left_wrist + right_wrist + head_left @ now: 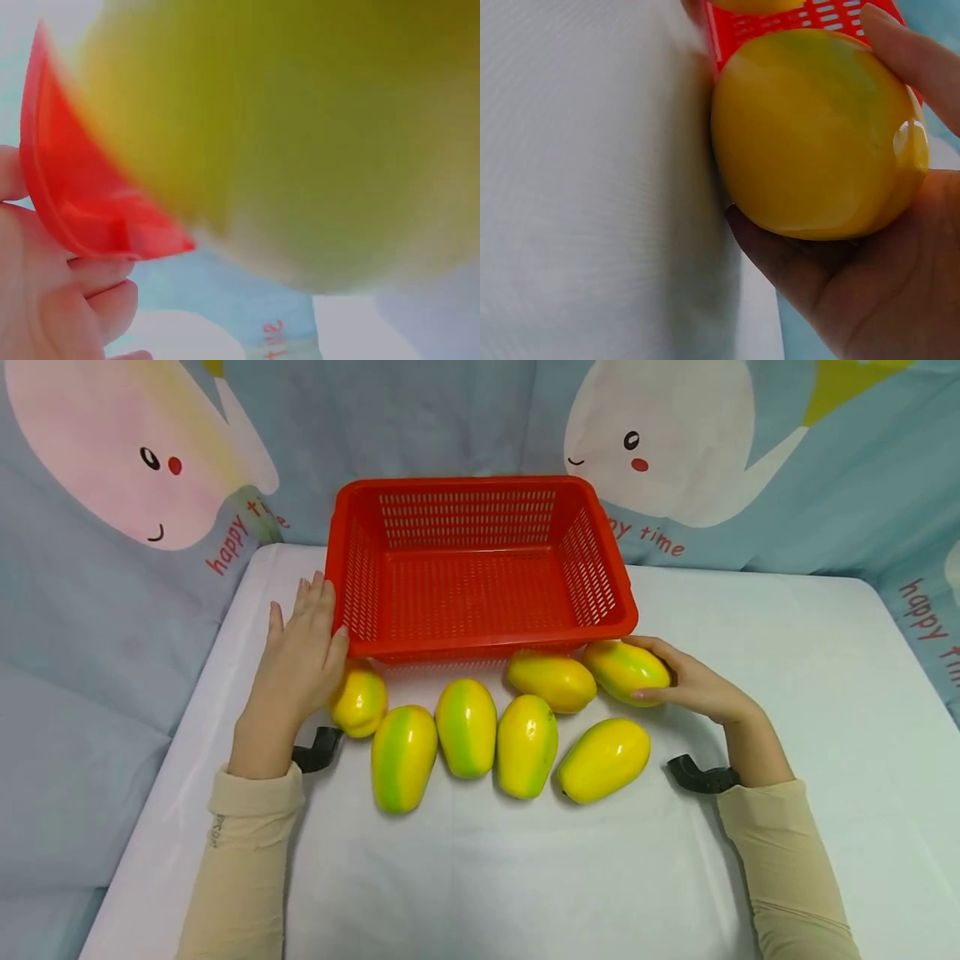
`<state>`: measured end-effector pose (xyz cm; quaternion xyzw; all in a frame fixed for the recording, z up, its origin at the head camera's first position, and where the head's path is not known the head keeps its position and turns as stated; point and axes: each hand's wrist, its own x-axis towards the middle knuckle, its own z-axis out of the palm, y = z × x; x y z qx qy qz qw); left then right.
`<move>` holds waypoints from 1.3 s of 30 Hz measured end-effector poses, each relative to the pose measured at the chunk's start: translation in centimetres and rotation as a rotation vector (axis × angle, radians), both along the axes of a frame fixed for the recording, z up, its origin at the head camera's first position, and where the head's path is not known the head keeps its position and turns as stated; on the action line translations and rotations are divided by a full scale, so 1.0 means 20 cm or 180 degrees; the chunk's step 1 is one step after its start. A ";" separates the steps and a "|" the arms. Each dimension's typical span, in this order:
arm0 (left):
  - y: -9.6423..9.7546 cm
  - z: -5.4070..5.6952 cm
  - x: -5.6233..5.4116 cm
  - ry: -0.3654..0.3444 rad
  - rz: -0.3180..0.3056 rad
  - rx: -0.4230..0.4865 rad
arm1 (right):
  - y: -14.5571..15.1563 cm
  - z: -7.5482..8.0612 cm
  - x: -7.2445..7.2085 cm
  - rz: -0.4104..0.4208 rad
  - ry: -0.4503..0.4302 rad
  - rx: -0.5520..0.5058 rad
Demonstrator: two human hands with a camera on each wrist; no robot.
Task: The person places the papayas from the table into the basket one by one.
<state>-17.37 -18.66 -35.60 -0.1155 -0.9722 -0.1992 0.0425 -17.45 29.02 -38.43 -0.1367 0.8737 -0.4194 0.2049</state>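
My right hand [693,681] grips a yellow-green papaya [626,670] at the front right corner of the red plastic basket [480,647]. In the right wrist view, thumb and fingers curl round this papaya [817,135] just beside the white cloth. Fingers extended, my left hand [300,652] touches the basket's left side near its front corner. A papaya [360,700] sits by that hand's thumb and fills much of the left wrist view as a blur. Another papaya [552,681] lies against the basket's front, left of the gripped one.
Several papayas lie in a row before the basket, from a green-striped papaya [405,760] to a tilted papaya [604,760]. The basket interior shows a bare slatted floor. Behind the white table [525,885] hangs a blue printed curtain [450,418].
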 end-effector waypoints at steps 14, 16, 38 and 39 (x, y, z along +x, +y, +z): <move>0.00 -0.01 -0.06 -0.0003 0.0054 0.0211 | 0.02 0.00 0.00 -0.0157 0.0091 -0.0026; 0.00 -0.01 -0.06 0.0039 0.0078 0.0226 | 0.02 0.01 -0.01 -0.0199 0.0123 -0.0006; 0.01 -0.04 -0.08 -0.0015 0.0094 0.0213 | 0.04 0.11 0.00 -0.0924 0.0451 -0.0626; 0.01 -0.04 -0.08 -0.0020 0.0092 0.0210 | 0.04 0.11 0.00 -0.0929 0.0472 -0.0622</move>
